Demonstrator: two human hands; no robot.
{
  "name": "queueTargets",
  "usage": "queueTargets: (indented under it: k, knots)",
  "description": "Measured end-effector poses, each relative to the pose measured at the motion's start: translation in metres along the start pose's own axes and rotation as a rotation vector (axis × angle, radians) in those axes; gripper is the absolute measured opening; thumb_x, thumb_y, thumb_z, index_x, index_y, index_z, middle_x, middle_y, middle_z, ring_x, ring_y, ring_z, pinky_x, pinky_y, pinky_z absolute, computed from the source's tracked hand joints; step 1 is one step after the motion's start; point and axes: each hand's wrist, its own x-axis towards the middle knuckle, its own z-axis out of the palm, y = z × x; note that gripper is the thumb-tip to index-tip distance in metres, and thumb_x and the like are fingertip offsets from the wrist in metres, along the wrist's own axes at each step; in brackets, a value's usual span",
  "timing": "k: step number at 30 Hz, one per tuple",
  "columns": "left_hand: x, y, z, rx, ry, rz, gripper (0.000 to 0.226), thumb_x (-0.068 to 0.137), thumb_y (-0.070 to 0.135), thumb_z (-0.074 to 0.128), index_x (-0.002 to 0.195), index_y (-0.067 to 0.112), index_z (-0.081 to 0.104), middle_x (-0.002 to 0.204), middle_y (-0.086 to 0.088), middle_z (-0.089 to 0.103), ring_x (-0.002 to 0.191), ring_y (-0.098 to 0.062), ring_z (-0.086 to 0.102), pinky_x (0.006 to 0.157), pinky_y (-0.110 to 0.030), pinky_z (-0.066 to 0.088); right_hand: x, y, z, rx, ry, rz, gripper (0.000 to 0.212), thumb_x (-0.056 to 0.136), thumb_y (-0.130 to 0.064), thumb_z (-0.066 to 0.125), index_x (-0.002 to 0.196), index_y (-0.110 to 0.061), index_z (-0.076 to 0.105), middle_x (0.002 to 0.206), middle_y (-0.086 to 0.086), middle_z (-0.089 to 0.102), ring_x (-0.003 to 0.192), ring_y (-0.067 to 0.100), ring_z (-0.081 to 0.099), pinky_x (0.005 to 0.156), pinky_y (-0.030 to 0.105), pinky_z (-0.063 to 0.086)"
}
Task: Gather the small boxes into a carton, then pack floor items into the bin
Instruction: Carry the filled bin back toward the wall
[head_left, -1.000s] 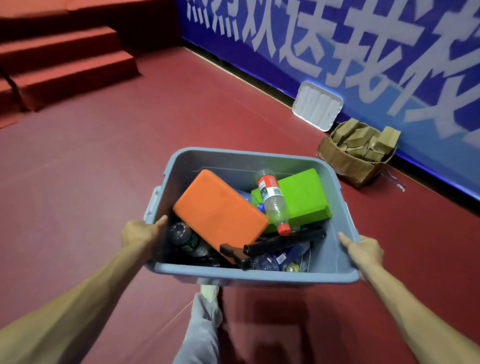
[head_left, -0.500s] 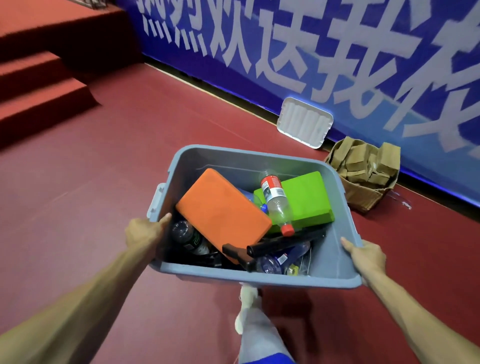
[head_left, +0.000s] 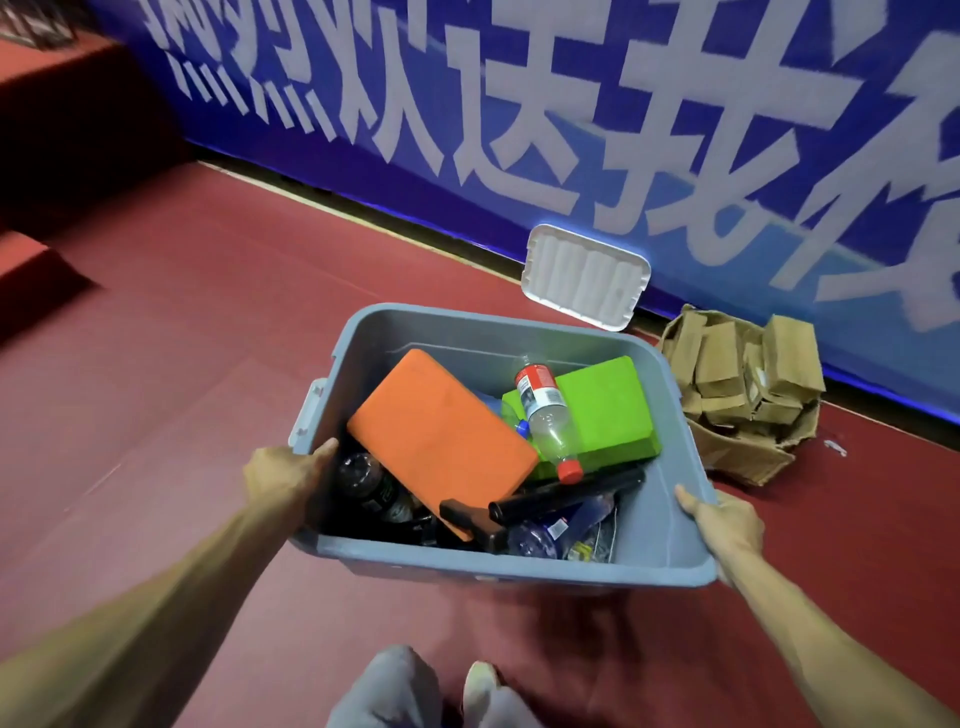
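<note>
Bin (head_left: 483, 564) runs lengthwise, left hand (head_left: 283, 478) to right hand (head_left: 727, 525).

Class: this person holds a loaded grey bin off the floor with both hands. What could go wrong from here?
1. The left hand and right hand grip only the rim of the bin; loaded, it may slip or tilt.
2. The clear bottle lies loose on the green block; a tilt could roll it.
3. The carton and white lid sit on the floor ahead, and the bin hides the floor beneath: a trip risk.
</note>
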Motion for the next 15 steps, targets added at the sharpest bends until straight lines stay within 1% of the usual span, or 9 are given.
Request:
queueTargets:
  k: [3,5,7,9,11,13,15]
  knots:
    - [0.055,0.054,0.026,0.016,-0.025,0.020,0.049,0.060,0.050,0.066,0.069,0.002,0.065,0.065,-0.014,0.064,0.061,-0.034,0.064,0.059,-0.039,0.056,0.038,-0.045,0.026,0.021,0.049,0.026,0.036,0.076,-0.036,0.075,0.098,-0.008,0.074,0.100,0.019,0.071,0.095,0.036,0.066,0.081,0.038,0.052]
    - [0.093,0.090,0.044,0.007,-0.039,0.044,0.050,0.059,0.050,0.067,0.070,0.001,0.065,0.064,-0.014,0.063,0.063,-0.033,0.064,0.060,-0.040,0.057,0.064,-0.074,0.045,0.034,0.065,0.055,0.036,0.076,-0.036,0.075,0.099,-0.008,0.073,0.099,0.018,0.071,0.093,0.034,0.066,0.080,0.037,0.052]
    - [0.131,0.131,0.062,-0.011,-0.093,0.064,0.050,0.064,0.047,0.069,0.073,-0.002,0.064,0.062,-0.012,0.059,0.061,-0.032,0.061,0.056,-0.036,0.052,0.092,-0.104,0.067,0.067,0.087,0.068,0.034,0.077,-0.034,0.075,0.098,-0.008,0.073,0.095,0.018,0.071,0.088,0.033,0.066,0.078,0.036,0.052]
    - [0.175,0.170,0.082,-0.006,-0.149,0.085,0.047,0.070,0.043,0.069,0.075,-0.003,0.063,0.060,-0.010,0.055,0.057,-0.030,0.056,0.053,-0.032,0.043,0.124,-0.129,0.090,0.060,0.123,0.090,0.037,0.075,-0.036,0.076,0.096,-0.006,0.074,0.094,0.018,0.072,0.086,0.033,0.067,0.078,0.040,0.055]
    - [0.211,0.207,0.099,0.021,-0.177,0.094,0.047,0.071,0.042,0.070,0.078,-0.004,0.064,0.063,-0.011,0.057,0.060,-0.032,0.057,0.055,-0.032,0.043,0.156,-0.152,0.109,0.055,0.143,0.119,0.037,0.073,-0.039,0.077,0.089,-0.007,0.073,0.093,0.019,0.072,0.085,0.034,0.068,0.079,0.043,0.056]
    - [0.247,0.243,0.116,0.024,-0.198,0.122,0.050,0.071,0.043,0.071,0.081,-0.005,0.066,0.069,-0.015,0.061,0.065,-0.034,0.059,0.058,-0.033,0.045,0.183,-0.175,0.124,0.043,0.155,0.156,0.033,0.072,-0.043,0.076,0.081,-0.011,0.071,0.092,0.020,0.072,0.085,0.035,0.068,0.079,0.046,0.056]
    - [0.274,0.281,0.132,0.088,-0.220,0.161,0.051,0.071,0.045,0.070,0.082,-0.005,0.066,0.073,-0.016,0.063,0.068,-0.034,0.060,0.059,-0.034,0.046,0.201,-0.203,0.134,0.042,0.179,0.165,0.034,0.075,-0.043,0.075,0.084,-0.011,0.071,0.095,0.020,0.071,0.087,0.036,0.067,0.079,0.044,0.055]
